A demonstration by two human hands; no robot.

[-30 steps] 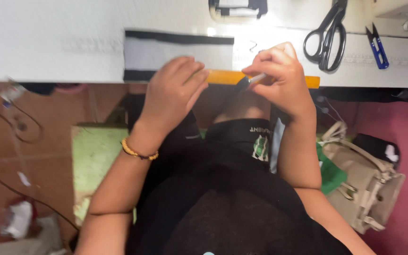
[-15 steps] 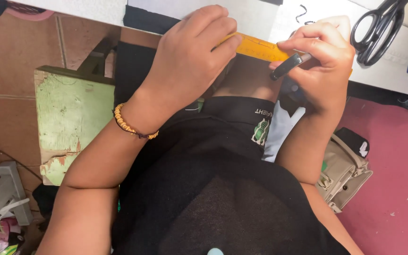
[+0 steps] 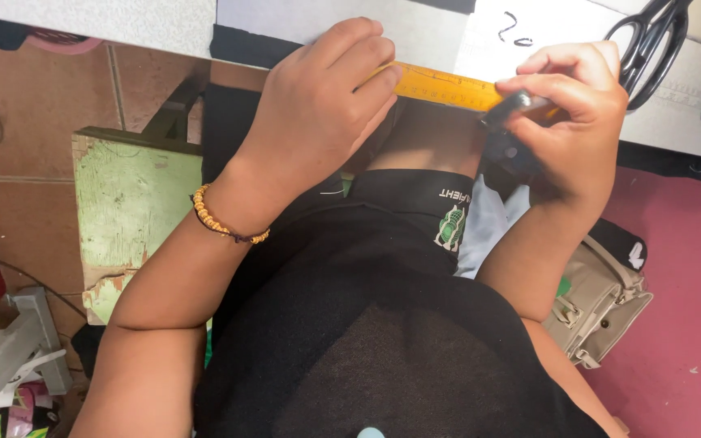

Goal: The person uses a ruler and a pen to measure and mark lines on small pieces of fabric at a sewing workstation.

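White worktable (image 3: pixel 83 24) at far edge, brown tiled floor (image 3: pixel 26 122) at left, worn green wooden stool (image 3: pixel 127 211) left, pink floor (image 3: pixel 691 268) at right, beige bag (image 3: pixel 598 300) near right.
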